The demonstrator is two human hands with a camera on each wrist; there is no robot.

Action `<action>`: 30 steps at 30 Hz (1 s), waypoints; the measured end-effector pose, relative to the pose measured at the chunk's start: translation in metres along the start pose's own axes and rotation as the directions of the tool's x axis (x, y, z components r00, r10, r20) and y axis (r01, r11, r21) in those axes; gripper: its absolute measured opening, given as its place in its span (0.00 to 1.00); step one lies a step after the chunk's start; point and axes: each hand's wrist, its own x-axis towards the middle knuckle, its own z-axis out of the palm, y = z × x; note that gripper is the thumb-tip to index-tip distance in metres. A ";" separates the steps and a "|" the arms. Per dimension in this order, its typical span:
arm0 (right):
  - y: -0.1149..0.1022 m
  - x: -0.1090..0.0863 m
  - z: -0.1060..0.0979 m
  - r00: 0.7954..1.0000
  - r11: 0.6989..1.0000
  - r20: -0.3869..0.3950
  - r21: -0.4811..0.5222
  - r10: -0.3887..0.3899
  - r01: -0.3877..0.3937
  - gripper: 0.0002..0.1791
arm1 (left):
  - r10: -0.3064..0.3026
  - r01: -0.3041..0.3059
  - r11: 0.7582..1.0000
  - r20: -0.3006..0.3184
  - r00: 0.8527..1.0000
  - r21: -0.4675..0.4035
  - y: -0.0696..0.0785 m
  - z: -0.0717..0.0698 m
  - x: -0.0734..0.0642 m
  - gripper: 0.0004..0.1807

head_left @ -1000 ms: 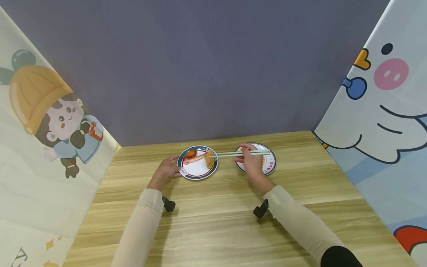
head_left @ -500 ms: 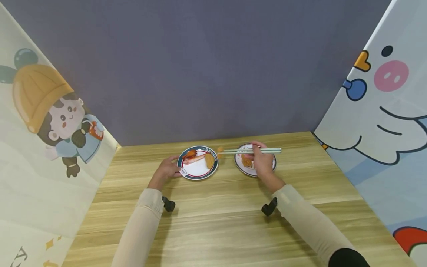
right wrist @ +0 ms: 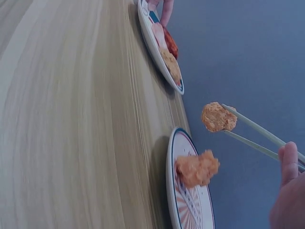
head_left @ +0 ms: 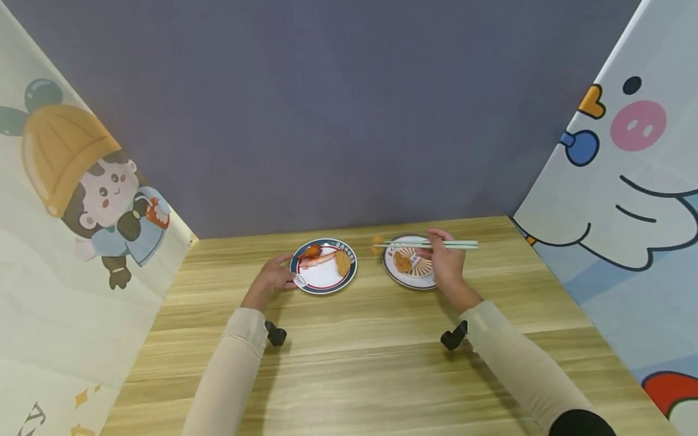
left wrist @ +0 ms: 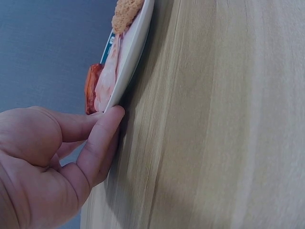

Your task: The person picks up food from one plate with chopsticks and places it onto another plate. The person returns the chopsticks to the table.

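My left hand [head_left: 274, 275] pinches the near-left rim of the left plate [head_left: 322, 280], thumb on top and fingers beneath in the left wrist view. On that plate lie a glossy red-brown food piece [head_left: 311, 252], a pale pink strip [head_left: 317, 260] and a golden breaded piece [head_left: 342, 263]. My right hand [head_left: 448, 260] grips pale green chopsticks [head_left: 460, 244]. Their tips clasp a golden nugget [right wrist: 217, 117], raised in the air just left of the right plate [head_left: 400, 278]. A craggy fried piece [right wrist: 198, 169] sits on this plate, partly overlapped by my right hand in the head view.
Both plates stand near the back of the wooden table [head_left: 349, 363], a short gap between them. A grey panel [head_left: 349, 121] rises behind. Printed cartoon panels flank the left [head_left: 65, 242] and right [head_left: 627, 212] sides.
My right hand has moved right, carrying the chopsticks and nugget from the left plate's right edge to the right plate's left edge. My left hand stays at its plate.
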 end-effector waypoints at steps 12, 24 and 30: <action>-0.004 0.010 -0.025 0.998 0.999 -0.057 -0.045 0.005 -0.007 0.09 | 0.001 -0.001 1.000 -0.013 1.000 -0.003 0.000 0.001 0.001 0.38; -0.006 0.018 -0.040 0.996 0.999 -0.094 -0.041 0.006 -0.010 0.12 | 0.004 -0.004 1.000 -0.013 1.000 0.000 -0.002 0.001 0.003 0.39; -0.007 0.021 -0.048 0.993 0.996 -0.116 -0.091 -0.025 0.015 0.10 | -0.001 0.001 1.000 -0.008 1.000 0.007 -0.002 0.000 0.004 0.39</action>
